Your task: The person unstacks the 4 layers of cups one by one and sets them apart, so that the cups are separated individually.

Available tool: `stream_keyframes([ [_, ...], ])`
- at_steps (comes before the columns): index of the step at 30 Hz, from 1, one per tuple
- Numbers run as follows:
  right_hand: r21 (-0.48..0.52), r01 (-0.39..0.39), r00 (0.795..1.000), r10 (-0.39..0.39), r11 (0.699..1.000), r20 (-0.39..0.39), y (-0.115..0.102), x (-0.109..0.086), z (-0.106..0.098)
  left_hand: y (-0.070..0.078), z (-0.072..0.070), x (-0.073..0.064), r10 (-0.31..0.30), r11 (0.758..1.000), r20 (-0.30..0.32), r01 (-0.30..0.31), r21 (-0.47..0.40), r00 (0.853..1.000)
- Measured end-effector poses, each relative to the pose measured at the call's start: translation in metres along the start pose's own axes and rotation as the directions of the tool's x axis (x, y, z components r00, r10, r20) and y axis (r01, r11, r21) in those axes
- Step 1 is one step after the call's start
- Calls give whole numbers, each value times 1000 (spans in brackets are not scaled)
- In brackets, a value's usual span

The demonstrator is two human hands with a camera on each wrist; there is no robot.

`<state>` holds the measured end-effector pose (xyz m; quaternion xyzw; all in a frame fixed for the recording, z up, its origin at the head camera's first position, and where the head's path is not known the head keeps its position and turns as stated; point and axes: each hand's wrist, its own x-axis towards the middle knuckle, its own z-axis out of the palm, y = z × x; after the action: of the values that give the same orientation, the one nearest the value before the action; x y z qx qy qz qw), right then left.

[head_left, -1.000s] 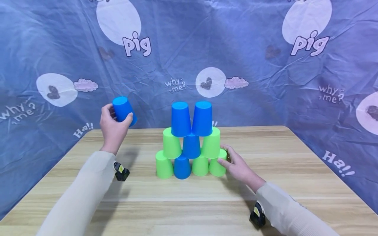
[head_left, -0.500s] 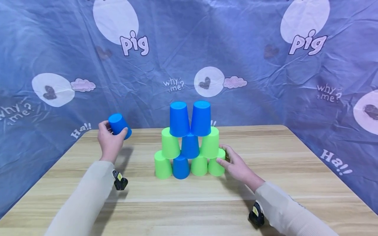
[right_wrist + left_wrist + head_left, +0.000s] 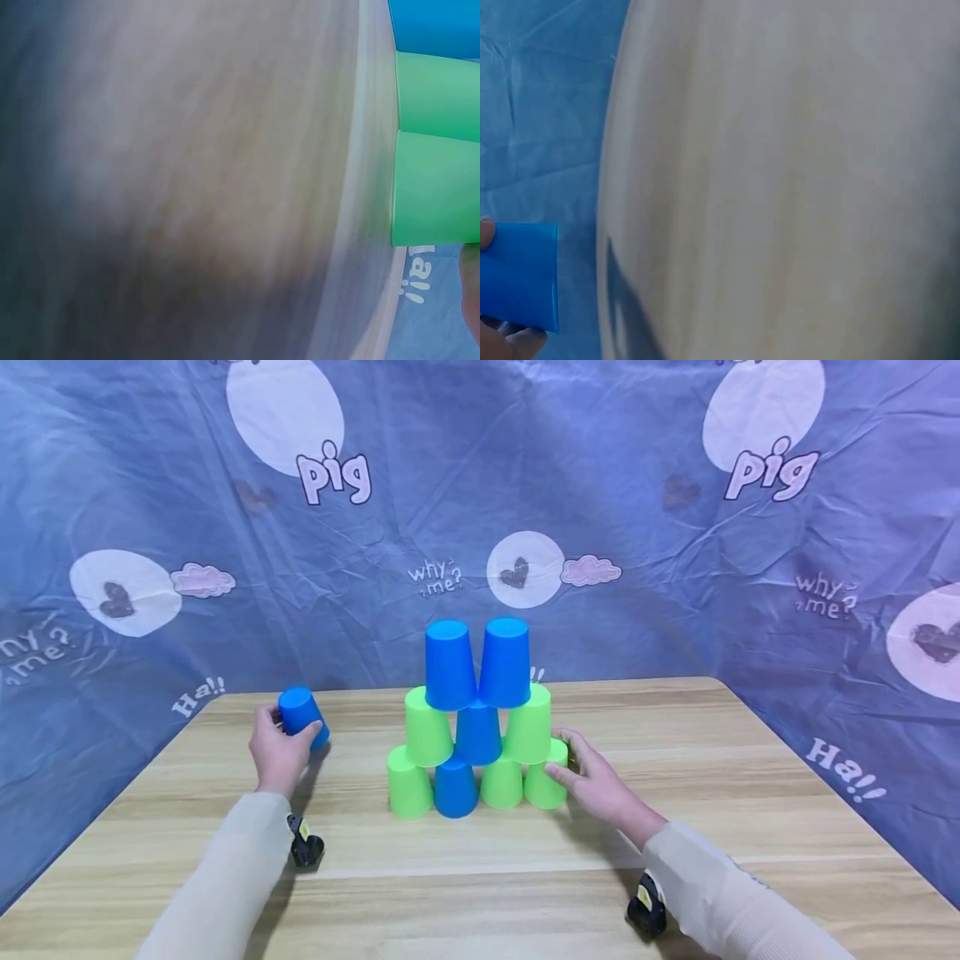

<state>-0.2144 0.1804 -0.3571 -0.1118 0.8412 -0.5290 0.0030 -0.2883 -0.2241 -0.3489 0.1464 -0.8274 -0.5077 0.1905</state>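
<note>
At the far left of the head view, the left hand (image 3: 276, 756) has its fingers and thumb curled round a loose blue cup (image 3: 303, 717), held upside down and tilted, low over the left part of the wooden desk (image 3: 750, 793). The left wrist view shows the same cup (image 3: 519, 275) at its lower left edge with a fingertip against it, the desk's pale grain filling the rest — blurred.

At the middle of the desk stands a pyramid of upturned cups. Its bottom row reads green, blue, green, green; the row above reads green, blue, green; on top are two blue cups (image 3: 477, 663) side by side, touching. The loose cup is well apart from this stack, to its left.

To the right, the right hand (image 3: 596, 781) lies beside the pyramid's base, its fingers lightly bent and touching the rightmost green cup (image 3: 546, 783) of the bottom row — whether it truly grips the cup, I cannot tell. The right wrist view shows two green cups (image 3: 439, 146) stacked at its right edge. Behind everything hangs a creased blue backdrop (image 3: 675, 527) printed with "pig" and "why me?".
</note>
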Motion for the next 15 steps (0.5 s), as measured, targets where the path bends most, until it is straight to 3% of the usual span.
stream_keyframes([
  [7,15,6,1000,-6,1000,2,1,0,1,-16,0,3,-58,997,-10,59,40,998],
  [15,24,16,1000,-16,1000,4,3,1,1,-22,-1,4,-115,993,16,114,42,993],
])
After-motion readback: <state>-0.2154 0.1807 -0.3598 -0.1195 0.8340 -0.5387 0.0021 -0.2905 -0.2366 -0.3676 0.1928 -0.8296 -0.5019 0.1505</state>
